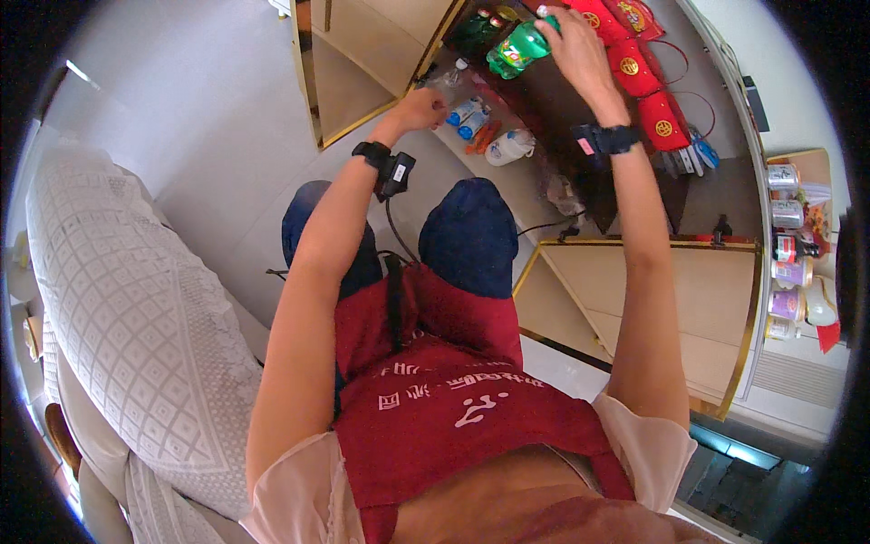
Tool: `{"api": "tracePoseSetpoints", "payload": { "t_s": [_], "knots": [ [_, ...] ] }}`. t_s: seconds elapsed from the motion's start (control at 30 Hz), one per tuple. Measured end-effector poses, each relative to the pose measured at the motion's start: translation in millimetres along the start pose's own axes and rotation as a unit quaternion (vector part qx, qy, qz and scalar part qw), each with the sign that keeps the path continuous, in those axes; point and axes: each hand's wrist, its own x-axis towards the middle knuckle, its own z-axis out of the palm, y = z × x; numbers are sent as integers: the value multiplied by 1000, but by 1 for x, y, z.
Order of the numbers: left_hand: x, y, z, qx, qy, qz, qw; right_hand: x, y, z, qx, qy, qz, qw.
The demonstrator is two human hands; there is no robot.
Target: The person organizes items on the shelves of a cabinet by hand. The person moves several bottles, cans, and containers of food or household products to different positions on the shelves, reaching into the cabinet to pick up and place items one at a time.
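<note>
My right hand [578, 44] grips a green plastic 7UP bottle [516, 51] near its capped end. The bottle lies tilted above the dark shelf [544, 85] of a low cabinet. Lower and to the left, my left hand [423, 109] has its fingers curled at the cabinet's lower compartment. Whether anything is between those fingers is hidden. Close by are a clear plastic bottle [454, 73], blue-and-white containers [471, 119], an orange packet [484, 138] and a white plastic container [508, 147]. More dark green bottles [476, 30] stand beyond the 7UP bottle.
Red gift bags [639, 68] line the cabinet's right side, with blue-handled items [705, 149] beside them. Two gold-edged doors, one at the left [370, 54] and one at the right [646, 292], stand open. Several cans [787, 214] sit far right. A cloth-covered sofa [136, 306] is left.
</note>
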Motion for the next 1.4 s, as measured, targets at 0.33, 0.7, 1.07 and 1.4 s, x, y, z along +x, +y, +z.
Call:
{"api": "tracePoseSetpoints", "payload": {
  "t_s": [0.33,0.7,1.07,1.4],
  "knots": [
    [9,2,2,-22,-5,-2,1000,-2,48,124,-47,-24,46,998],
    [10,4,3,14,0,14,1000,17,102,171,-62,-34,137,988],
    [14,3,8,-5,7,21,1000,26,134,195,-13,-31,196,980],
    [18,-2,15,-37,-3,26,999,-67,114,216,338,26,327,882]
  ]
}}
